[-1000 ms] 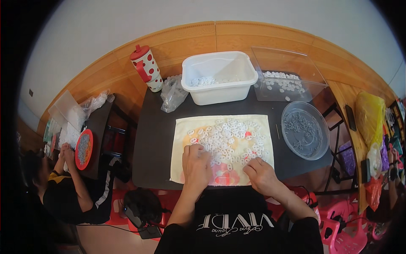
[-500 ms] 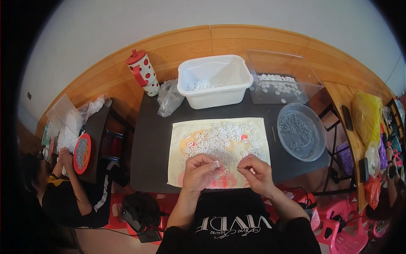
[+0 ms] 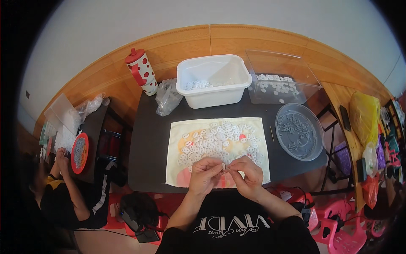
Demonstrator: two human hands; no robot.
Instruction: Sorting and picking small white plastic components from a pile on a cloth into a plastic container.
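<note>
- A seated person brings both hands together over the near edge of a pale cloth spread on a dark counter; the left hand and right hand meet fingertip to fingertip, pinching what looks like a small white ring piece between them.
- Dozens of like white ring pieces lie scattered across the cloth just beyond the hands, with a red one among them.
- The pieces appear light, stiff and small, probably plastic; they look easy to drop, and are best pinched at the rim with thumb and forefinger.
- Farther back stand a white tub with more pieces and a clear box; a clear round bowl sits to the right.
- A red-and-white spotted bottle and a clear bag stand at the far left corner.
- At left, another person works over a red dish.
</note>
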